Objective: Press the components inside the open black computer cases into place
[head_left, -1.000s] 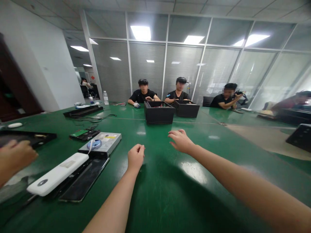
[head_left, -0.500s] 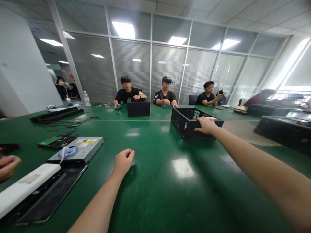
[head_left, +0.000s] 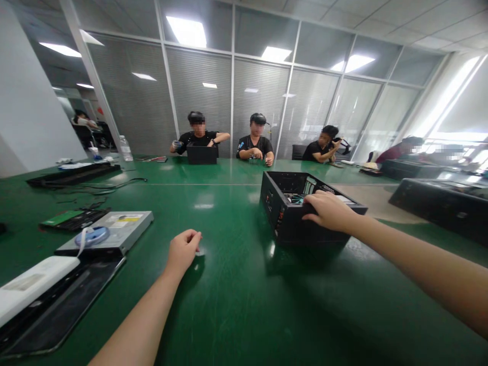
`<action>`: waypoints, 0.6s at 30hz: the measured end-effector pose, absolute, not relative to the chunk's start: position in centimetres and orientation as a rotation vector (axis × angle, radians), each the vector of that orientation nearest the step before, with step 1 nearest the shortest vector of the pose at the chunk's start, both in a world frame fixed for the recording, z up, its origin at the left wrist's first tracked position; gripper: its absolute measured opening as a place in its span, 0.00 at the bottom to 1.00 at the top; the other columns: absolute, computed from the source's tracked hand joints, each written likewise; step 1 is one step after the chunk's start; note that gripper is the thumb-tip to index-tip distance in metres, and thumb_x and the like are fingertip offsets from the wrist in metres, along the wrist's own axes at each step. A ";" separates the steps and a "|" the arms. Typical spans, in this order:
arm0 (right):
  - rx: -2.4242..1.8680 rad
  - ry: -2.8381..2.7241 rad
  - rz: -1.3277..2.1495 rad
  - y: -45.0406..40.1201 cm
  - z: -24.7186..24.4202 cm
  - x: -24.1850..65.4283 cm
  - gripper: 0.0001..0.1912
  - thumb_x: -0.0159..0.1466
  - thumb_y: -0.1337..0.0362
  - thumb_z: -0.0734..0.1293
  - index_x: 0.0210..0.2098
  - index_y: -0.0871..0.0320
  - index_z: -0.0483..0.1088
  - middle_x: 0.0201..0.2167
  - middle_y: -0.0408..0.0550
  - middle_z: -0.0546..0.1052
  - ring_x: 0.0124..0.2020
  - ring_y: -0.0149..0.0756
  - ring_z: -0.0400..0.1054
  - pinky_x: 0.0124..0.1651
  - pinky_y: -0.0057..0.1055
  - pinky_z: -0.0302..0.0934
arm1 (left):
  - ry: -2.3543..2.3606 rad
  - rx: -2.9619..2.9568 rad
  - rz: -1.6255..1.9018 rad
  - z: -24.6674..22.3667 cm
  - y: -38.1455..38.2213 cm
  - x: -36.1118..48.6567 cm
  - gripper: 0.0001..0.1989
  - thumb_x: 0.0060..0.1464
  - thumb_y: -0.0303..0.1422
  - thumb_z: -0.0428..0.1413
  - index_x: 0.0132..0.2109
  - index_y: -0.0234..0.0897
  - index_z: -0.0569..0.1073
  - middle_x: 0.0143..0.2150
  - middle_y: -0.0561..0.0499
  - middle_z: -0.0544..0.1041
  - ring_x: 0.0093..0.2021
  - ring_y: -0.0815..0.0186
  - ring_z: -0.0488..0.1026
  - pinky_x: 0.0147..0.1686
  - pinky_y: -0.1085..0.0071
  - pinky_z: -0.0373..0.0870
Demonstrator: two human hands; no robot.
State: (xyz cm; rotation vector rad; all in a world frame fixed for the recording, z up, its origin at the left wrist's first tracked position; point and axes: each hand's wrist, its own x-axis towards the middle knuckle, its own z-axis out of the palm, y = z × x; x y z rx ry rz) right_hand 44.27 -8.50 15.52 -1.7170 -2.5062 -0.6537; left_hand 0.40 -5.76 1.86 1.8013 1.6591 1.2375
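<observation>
A black open-topped computer case (head_left: 312,231) stands right of centre on the green table. Some wires and a lit patch of metal show inside it. My right hand (head_left: 330,209) grips the top edge of its near wall, thumb on the outside and fingers over the rim. Whether the case is slightly raised from the table I cannot tell. My left hand (head_left: 183,250) hovers over the table left of the case, its fingers curled together. A small pale bit shows under those fingertips, too small to name.
To the left lie a silver optical drive (head_left: 133,226) with a blue tape roll (head_left: 91,237) on it, a white power strip (head_left: 36,284), a black panel (head_left: 76,310) and a green circuit board (head_left: 64,219). Across the table, co-workers sit near a smaller black box (head_left: 202,154).
The case has come nearer to me with my right hand on it. My left hand stays curled. A person's hand at the far left has left the view.
</observation>
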 end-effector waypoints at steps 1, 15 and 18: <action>-1.651 -2.556 -0.593 -11.1 16.0 43.0 0.18 0.62 0.53 0.68 0.45 0.60 0.71 0.38 0.57 0.76 0.43 0.50 0.68 0.46 0.40 0.59 | 1.660 1.794 1.243 1.9 -5.8 0.5 0.16 0.54 0.45 0.52 0.28 0.38 0.73 0.18 0.55 0.71 0.21 0.66 0.68 0.26 0.73 0.62; -1.498 -3.029 -0.227 -13.7 20.6 38.2 0.23 0.62 0.59 0.67 0.55 0.59 0.70 0.48 0.55 0.77 0.43 0.43 0.73 0.43 0.35 0.65 | 1.640 1.875 1.140 1.9 -5.7 1.2 0.17 0.55 0.47 0.53 0.31 0.38 0.74 0.19 0.56 0.71 0.20 0.67 0.67 0.24 0.73 0.61; -1.678 -3.319 -0.184 -9.4 16.7 38.5 0.37 0.51 0.66 0.74 0.60 0.61 0.66 0.49 0.59 0.76 0.43 0.46 0.73 0.39 0.34 0.66 | 1.641 1.825 1.143 1.8 -5.4 0.8 0.17 0.55 0.48 0.53 0.33 0.39 0.75 0.20 0.56 0.72 0.20 0.67 0.68 0.24 0.73 0.62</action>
